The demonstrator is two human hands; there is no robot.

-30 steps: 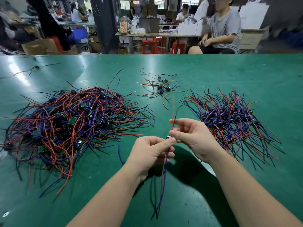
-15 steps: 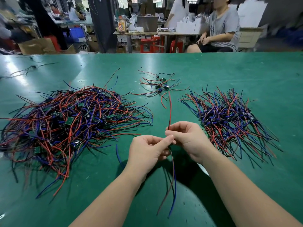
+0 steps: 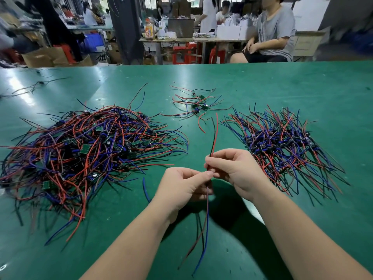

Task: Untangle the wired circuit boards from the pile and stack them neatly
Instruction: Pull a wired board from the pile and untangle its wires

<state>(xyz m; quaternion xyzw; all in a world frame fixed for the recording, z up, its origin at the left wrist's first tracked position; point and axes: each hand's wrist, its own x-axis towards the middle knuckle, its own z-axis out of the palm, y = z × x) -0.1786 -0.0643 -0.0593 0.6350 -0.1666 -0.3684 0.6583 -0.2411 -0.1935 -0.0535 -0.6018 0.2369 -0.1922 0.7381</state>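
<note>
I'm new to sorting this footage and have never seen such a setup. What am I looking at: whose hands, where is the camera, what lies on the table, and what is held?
No machine here: a person works with bare hands. The view comes from a camera worn on their head, looking forward and down, so the left hand and right hand reach in from the bottom. On the green table lie a big tangled pile of red, blue and black wires with small green boards on the left, a tidier stack on the right, and a small group farther back between them. Both hands pinch one wired piece: red and black wires stick up, others hang below; any board on it is hidden by the fingers.
</note>
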